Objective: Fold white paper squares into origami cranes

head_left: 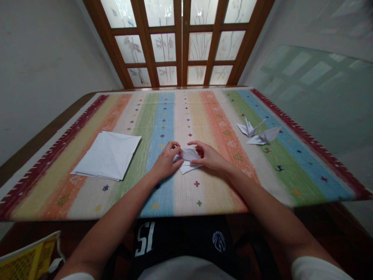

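Note:
A small piece of folded white paper [188,154] rests on the striped cloth in front of me, between my two hands. My left hand [169,160] pinches its left side with thumb and fingers. On the other side, my right hand [207,156] grips the right edge, its thumb on the paper and the fingers curled behind. One pointed flap of the paper sticks out toward me below the hands. Parts of the paper's edges are hidden by my fingers.
A stack of white paper sheets [107,155] lies on the left of the striped tablecloth [151,202]. Two folded paper cranes [264,136] sit at the right. Beyond the table stand wooden doors with glass panes [164,46]. A yellow basket-like thing [26,260] is at the lower left.

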Motion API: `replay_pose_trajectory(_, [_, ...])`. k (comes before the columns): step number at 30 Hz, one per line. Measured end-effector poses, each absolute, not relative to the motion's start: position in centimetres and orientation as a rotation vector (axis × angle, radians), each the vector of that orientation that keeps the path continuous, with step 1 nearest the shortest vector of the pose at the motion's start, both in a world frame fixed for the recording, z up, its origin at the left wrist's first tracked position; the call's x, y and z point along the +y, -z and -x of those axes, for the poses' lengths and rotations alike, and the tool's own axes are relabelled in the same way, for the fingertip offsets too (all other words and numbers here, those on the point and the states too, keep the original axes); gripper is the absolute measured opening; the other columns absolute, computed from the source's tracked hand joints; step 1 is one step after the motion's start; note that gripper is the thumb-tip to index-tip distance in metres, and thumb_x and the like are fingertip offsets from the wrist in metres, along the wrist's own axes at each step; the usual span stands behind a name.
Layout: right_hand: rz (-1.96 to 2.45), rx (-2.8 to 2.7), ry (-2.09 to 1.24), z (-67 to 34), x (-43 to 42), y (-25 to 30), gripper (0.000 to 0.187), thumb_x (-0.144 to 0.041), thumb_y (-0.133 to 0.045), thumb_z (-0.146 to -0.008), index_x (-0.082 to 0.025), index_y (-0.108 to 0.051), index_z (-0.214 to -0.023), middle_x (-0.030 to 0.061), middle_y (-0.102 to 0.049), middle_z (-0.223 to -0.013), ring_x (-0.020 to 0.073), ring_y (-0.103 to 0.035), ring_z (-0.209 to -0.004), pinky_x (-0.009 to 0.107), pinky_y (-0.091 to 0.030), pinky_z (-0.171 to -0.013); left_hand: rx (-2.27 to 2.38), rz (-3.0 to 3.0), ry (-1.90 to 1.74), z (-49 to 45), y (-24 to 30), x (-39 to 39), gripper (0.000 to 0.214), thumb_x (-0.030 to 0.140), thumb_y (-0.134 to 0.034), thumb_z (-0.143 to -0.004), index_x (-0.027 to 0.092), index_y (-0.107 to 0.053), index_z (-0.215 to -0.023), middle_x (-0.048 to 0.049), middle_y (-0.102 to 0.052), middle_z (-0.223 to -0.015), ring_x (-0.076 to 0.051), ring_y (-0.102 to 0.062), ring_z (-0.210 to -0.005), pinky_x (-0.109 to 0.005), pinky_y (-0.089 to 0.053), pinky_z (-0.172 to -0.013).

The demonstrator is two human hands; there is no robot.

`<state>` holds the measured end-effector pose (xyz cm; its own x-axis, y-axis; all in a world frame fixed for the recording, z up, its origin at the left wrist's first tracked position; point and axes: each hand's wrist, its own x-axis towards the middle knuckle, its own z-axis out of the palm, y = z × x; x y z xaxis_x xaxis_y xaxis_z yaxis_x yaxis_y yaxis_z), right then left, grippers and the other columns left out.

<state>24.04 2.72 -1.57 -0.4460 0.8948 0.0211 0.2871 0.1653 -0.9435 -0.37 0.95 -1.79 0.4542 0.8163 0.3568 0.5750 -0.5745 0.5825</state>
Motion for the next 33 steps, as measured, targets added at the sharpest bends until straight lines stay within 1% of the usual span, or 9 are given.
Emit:
replay_pose_trajectory(3, [1.117,-1.947,-1.229,-24.0,2.4,1.2,0.028,-0.017,-0.083,-0.073,-0.021,-0.066,-0.094,0.0007,-0.068,-0.087,0.0175,-0.06,-0.077,0.03,-0.046,-0.069,1.156,-2.348,-0.899,0.3,1.6,0.8,0.025,0.009,-0.07,-0.086,0.023,-0.051,-0.096,-0.0093,-0.058,-0.123,-0.026,-0.061,-0.115,-0.043,-0.054,-0.101])
replay_pose_trajectory(6, [1.053,-2.028,-1.214,-24.0,2.1,0.9,0.015,-0.012,-0.073,-0.077,-0.021,-0.065,-0.087,0.0006,-0.068,-0.083,0.0166,-0.06,-0.074,0.029,-0.045,-0.067,1.155,-2.382,-0.932,0.3,1.5,0.8,0.031,0.01,-0.07,-0.084,0.023,-0.05,-0.104,-0.0067,-0.06,-0.112,-0.024,-0.06,-0.103,-0.039,-0.054,-0.089])
replay_pose_trajectory(11, [0.785,-2.135,-0.816,-24.4,2.2,0.2,0.015,-0.008,-0.066,-0.081,-0.022,-0.067,-0.087,0.0011,-0.068,-0.085,0.016,-0.059,-0.074,0.028,-0.044,-0.068,1.075,-2.436,-1.099,0.5,1.2,0.7,0.038,0.007,-0.069,-0.083,0.024,-0.052,-0.113,-0.005,-0.062,-0.109,-0.023,-0.06,-0.1,-0.037,-0.052,-0.088])
replay_pose_trajectory(18, [0.812,-2.297,-0.401,-24.2,1.4,-0.4,0.02,-0.012,-0.061,-0.094,-0.025,-0.065,-0.08,0.0076,-0.071,-0.095,0.0237,-0.062,-0.09,0.036,-0.048,-0.081,1.066,-2.476,-0.972,0.3,0.3,0.2,0.025,0.003,-0.065,-0.081,0.023,-0.057,-0.094,-0.0071,-0.065,-0.11,-0.025,-0.06,-0.107,-0.041,-0.052,-0.099])
replay_pose_trajectory(22, [0.869,-2.434,-0.47,-23.8,1.0,-0.3,0.021,-0.008,-0.059,-0.094,-0.025,-0.07,-0.087,0.0086,-0.073,-0.104,0.0253,-0.063,-0.098,0.038,-0.049,-0.087,1.076,-2.463,-0.817,0.4,0.5,0.5,0.019,0.005,-0.061,-0.084,0.022,-0.057,-0.089,-0.0087,-0.065,-0.11,-0.026,-0.06,-0.108,-0.042,-0.053,-0.098])
replay_pose_trajectory(26, [0.844,-2.487,-0.695,-23.9,1.2,-0.1,0.009,-0.017,-0.072,-0.094,-0.026,-0.075,-0.093,0.0069,-0.075,-0.106,0.0238,-0.066,-0.097,0.036,-0.051,-0.087,1.041,-2.453,-0.655,0.9,0.7,0.7,0.015,0.007,-0.058,-0.085,0.022,-0.057,-0.088,-0.0086,-0.066,-0.106,-0.026,-0.063,-0.103,-0.042,-0.055,-0.094])
replay_pose_trajectory(28, [0.833,-2.476,-0.785,-24.1,1.4,-0.1,0.004,-0.023,-0.075,-0.095,-0.025,-0.078,-0.094,0.0066,-0.076,-0.104,0.0232,-0.068,-0.095,0.036,-0.051,-0.087,1.012,-2.459,-0.588,1.3,0.3,0.5,0.015,0.01,-0.06,-0.083,0.022,-0.061,-0.092,-0.0092,-0.066,-0.109,-0.027,-0.064,-0.104,-0.043,-0.056,-0.095])
replay_pose_trajectory(30, [0.822,-2.467,-0.835,-24.2,1.6,-0.2,0.008,-0.027,-0.074,-0.098,-0.026,-0.079,-0.092,0.0065,-0.077,-0.102,0.0229,-0.069,-0.094,0.036,-0.051,-0.087,0.99,-2.472,-0.55,1.5,-0.1,0.3,0.019,0.015,-0.068,-0.078,0.022,-0.066,-0.095,-0.0103,-0.066,-0.116,-0.03,-0.064,-0.11,-0.046,-0.056,-0.1])
replay_pose_trajectory(33, [0.864,-2.411,-0.889,-24.3,1.8,-0.1,0.015,-0.029,-0.071,-0.101,-0.026,-0.081,-0.09,0.0048,-0.077,-0.093,0.0212,-0.069,-0.086,0.035,-0.051,-0.083,1.015,-2.477,-0.56,1.5,-0.4,0.1,0.009,0.03,-0.071,-0.09,0.022,-0.069,-0.094,-0.0104,-0.069,-0.113,-0.031,-0.064,-0.113,-0.048,-0.054,-0.104])
